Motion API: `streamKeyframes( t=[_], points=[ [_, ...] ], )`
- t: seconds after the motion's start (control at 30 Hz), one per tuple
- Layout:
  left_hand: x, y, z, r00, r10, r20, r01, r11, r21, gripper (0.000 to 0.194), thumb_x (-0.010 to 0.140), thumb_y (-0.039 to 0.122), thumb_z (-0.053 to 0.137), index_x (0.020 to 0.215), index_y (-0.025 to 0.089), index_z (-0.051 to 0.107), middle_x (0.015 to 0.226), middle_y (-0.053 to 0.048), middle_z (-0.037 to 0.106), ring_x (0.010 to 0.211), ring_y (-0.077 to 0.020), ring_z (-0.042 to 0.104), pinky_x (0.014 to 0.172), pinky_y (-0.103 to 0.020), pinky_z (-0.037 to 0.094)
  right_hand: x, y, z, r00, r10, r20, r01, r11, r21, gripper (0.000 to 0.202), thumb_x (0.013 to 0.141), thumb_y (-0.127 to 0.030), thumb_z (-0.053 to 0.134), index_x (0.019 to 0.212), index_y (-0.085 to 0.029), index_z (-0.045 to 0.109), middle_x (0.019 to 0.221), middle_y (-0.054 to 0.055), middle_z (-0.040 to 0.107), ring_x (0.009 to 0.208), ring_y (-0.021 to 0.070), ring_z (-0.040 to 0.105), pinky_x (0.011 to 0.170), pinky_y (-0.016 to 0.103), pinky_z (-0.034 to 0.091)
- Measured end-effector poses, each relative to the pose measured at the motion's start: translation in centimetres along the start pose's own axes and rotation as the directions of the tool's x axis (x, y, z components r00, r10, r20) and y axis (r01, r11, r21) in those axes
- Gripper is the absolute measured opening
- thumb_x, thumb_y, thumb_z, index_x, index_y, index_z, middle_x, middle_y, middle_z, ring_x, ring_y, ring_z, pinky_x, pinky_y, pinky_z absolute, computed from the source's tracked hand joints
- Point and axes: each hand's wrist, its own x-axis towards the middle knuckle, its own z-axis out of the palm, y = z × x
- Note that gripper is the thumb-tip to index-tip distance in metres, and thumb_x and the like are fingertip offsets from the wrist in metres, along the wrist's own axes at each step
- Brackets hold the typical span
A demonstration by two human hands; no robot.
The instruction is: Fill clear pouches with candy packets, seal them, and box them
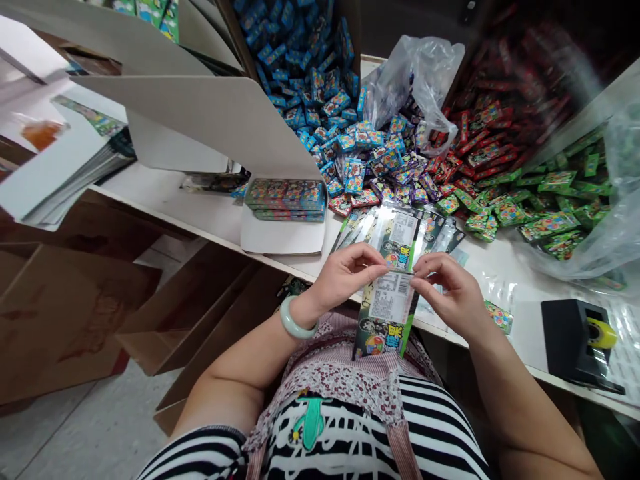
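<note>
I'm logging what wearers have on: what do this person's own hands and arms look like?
The left hand and right hand are ungloved. A smooth, rounded, pale-green bangle circles the left wrist; none shows on the right. A black-and-white striped fabric sleeve covers the left upper arm; the right sleeve is unclear.

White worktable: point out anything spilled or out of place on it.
A few red packets on the near side of the blue heap look strayed: the main red heap lies farther right, past purple packets. The held pouch shows no visible damage.

Pale green bangle [287,319], black-and-white striped shirt [435,417], floral apron [340,381], cactus motif [313,423]
</note>
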Motion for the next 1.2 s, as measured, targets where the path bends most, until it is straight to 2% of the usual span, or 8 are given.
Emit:
streamKeyframes(
  t=[0.1, 0.17, 0.3, 0.47, 0.57, 0.77, 1.0, 1.2],
  points=[
    [0.6, 0.4, 0.5, 0.997, -0.073, -0.022, 0.072, 0.997, -0.038, 0.022, 0.076, 0.033, 0.079, 0.077, 0.016, 0.065, 0.074, -0.001, 0.067, 0.068, -0.0104, 0.061, 0.063, -0.023, 0.052, 1.0, -0.6, 0.1, 0.993, 0.114, -0.005, -0.113, 0.987, 0.117, 0.027, 0.083, -0.048, 0.072, 0.088, -0.023, 0.062, 0.085, 0.003, 0.065, 0.077, 0.0155, 0.062, 0.065, 0.028, 0.055],
    [0.9, 0.6, 0.6, 0.993, -0.113, -0.024, 0.111, 0.992, -0.061, 0.023, 0.074, 0.032, 0.08, 0.075, 0.016, 0.063, 0.072, 0.0, 0.066, 0.065, -0.0096, 0.059, 0.06, -0.022, 0.049, 1.8, -0.8, 0.1, 0.983, 0.175, 0.053, -0.182, 0.963, 0.197, 0.034, 0.078, -0.053, 0.075, 0.087, -0.023, 0.063, 0.082, 0.003, 0.066, 0.073, 0.0153, 0.063, 0.065, 0.029, 0.055],
    [0.8, 0.7, 0.2, 0.994, -0.111, 0.012, 0.112, 0.991, -0.068, 0.026, 0.072, 0.034, 0.082, 0.073, 0.015, 0.063, 0.072, 0.0, 0.064, 0.064, -0.0091, 0.057, 0.059, -0.022, 0.047, 2.4, -1.2, -0.1, 0.97, 0.191, 0.152, -0.221, 0.95, 0.219, 0.037, 0.073, -0.057, 0.078, 0.076, -0.021, 0.065, 0.077, 0.003, 0.067, 0.07, 0.0154, 0.063, 0.064, 0.029, 0.055],
    [-0.2, 0.3, -1.3, 0.991, -0.023, 0.134, 0.031, 0.998, -0.06, 0.028, 0.082, 0.042, 0.075, 0.075, 0.016, 0.067, 0.083, -0.005, 0.068, 0.079, -0.0137, 0.064, 0.074, -0.028, 0.054, 1.0, -1.1, -0.6, 0.983, 0.086, 0.164, -0.099, 0.992, 0.072, 0.024, 0.088, -0.046, 0.067, 0.086, -0.022, 0.07, 0.089, 0.006, 0.07, 0.086, 0.0189, 0.066, 0.075, 0.033, 0.057],
    [-0.7, -0.1, -1.7, 0.989, 0.024, 0.145, -0.015, 0.998, -0.061, 0.022, 0.081, 0.036, 0.078, 0.08, 0.017, 0.068, 0.088, -0.006, 0.069, 0.086, -0.0143, 0.066, 0.08, -0.028, 0.055, -0.1, -1.0, -0.5, 0.994, 0.009, 0.109, -0.01, 1.0, 0.008, 0.018, 0.088, -0.04, 0.069, 0.096, -0.024, 0.069, 0.096, 0.007, 0.07, 0.089, 0.0192, 0.067, 0.072, 0.032, 0.059],
    [-0.9, -0.8, -1.2, 0.989, 0.07, 0.13, -0.07, 0.998, -0.005, 0.016, 0.085, 0.033, 0.074, 0.085, 0.018, 0.067, 0.088, -0.005, 0.067, 0.086, -0.0137, 0.065, 0.08, -0.027, 0.055, -1.0, -0.5, 0.1, 0.984, -0.166, 0.061, 0.174, 0.973, -0.151, 0.003, 0.093, -0.024, 0.062, 0.095, -0.026, 0.065, 0.092, 0.005, 0.068, 0.09, 0.0177, 0.065, 0.078, 0.033, 0.056],
    [-0.7, -1.0, -1.1, 0.986, 0.1, 0.137, -0.108, 0.992, 0.059, 0.01, 0.088, 0.029, 0.07, 0.086, 0.019, 0.067, 0.092, -0.005, 0.067, 0.089, -0.0145, 0.065, 0.077, -0.026, 0.054, -1.1, 0.0, 1.1, 0.979, -0.191, -0.073, 0.182, 0.976, -0.117, 0.006, 0.091, -0.021, 0.061, 0.095, -0.025, 0.063, 0.095, 0.006, 0.066, 0.088, 0.0177, 0.064, 0.07, 0.032, 0.055],
    [0.0, -1.7, -0.7, 0.996, 0.025, 0.085, -0.035, 0.992, 0.117, 0.012, 0.087, 0.031, 0.071, 0.089, 0.019, 0.068, 0.088, -0.004, 0.069, 0.084, -0.0136, 0.065, 0.077, -0.025, 0.055, -0.7, 1.8, 1.8, 0.988, -0.106, -0.109, 0.107, 0.994, 0.009, 0.004, 0.092, -0.022, 0.057, 0.092, -0.024, 0.061, 0.095, 0.005, 0.064, 0.092, 0.0175, 0.062, 0.072, 0.032, 0.053]
  ],
)
